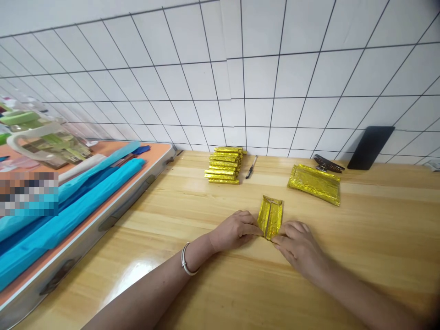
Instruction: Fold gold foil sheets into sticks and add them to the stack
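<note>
A small piece of gold foil paper point(274, 216) lies on the wooden table, its long sides folded in to a seam down the middle. The far end is turned over, with corners sticking out. My left hand point(236, 231), a silver bangle on its wrist, has its fingers closed at the near left corner of the paper. At the near right corner my right hand point(299, 245) presses with thumb and fingers drawn together. The fingertips hide part of the near edge.
Rolled gold foil pieces point(225, 166) are piled by the tiled wall, beside a pen point(251, 167). A stack of gold foil sheets point(314, 184), a dark hair claw point(328, 163) and a black phone-like slab point(371, 147) are right. Blue fabric point(85, 206) lies on the left bed-like surface.
</note>
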Tool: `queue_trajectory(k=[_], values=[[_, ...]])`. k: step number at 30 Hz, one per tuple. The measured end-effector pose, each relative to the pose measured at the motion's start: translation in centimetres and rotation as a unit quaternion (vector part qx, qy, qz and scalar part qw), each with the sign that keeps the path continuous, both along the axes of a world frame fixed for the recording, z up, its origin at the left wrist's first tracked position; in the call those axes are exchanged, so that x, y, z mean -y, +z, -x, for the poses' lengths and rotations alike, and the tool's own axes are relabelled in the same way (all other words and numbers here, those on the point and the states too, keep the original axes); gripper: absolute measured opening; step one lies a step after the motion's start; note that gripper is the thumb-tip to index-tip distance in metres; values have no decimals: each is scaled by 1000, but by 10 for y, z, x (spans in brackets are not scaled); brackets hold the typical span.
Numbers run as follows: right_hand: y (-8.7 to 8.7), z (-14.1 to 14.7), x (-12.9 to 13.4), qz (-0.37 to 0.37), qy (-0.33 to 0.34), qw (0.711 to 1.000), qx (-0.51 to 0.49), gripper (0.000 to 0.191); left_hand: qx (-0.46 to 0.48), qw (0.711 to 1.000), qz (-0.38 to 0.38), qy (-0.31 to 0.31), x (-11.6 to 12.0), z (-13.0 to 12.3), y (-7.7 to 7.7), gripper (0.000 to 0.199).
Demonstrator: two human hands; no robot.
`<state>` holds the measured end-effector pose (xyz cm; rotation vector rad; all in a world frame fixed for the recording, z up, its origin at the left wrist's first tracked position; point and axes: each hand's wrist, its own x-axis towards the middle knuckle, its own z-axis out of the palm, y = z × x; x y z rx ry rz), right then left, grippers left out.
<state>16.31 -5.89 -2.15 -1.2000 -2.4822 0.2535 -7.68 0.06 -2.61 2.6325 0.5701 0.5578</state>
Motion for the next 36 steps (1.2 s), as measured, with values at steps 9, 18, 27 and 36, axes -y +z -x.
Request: queue_trajectory(k=[9,18,27,36], values=[[-3,-5,0,-27,60,994,86,32,-1,999,40,-36,-3,3,3,21],[6,-7,12,-19,61,993,98,41,-89,994,-50,-37,15,21,7,43],[1,-7,5,2,35,997,62,32,-106,986,-124,-29,13,5,6,34],[-3,-3,2,-47,37,997,44,27,-147,967,-201,-45,17,-3,11,25]])
